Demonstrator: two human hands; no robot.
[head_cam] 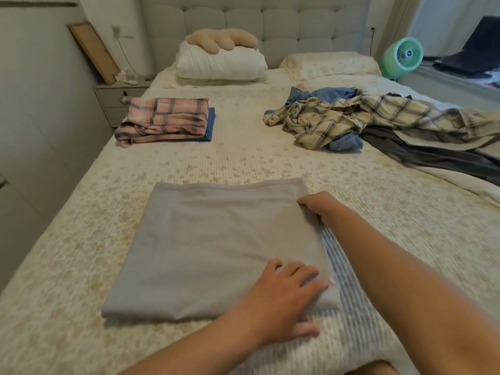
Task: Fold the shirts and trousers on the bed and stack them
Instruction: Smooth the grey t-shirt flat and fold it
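The bed (243, 158) fills most of the view, covered with a cream bedspread with a small pale pattern. On its right side lies an unfolded pile of clothes (378, 123): a cream checked shirt on top, blue denim and a dark grey garment under and beside it. Near the front edge of the bed lies the grey folded garment (211, 247), flat, in a neat rectangle. On the left side of the bed, further back, stands a small stack (165, 120): a pink checked garment folded on a blue one. At the head of the bed a white pillow (220, 63) carries a beige plush toy (221, 39). A green fan (403, 56) stands to the right of the bed.

The left hand (286, 296) rests on the near right corner of the grey folded garment, fingers spread and nearly straight, pressing on the cloth. The right hand (318, 208) holds the far right edge of the same garment, fingers curled around the edge, the tips hidden under the cloth.
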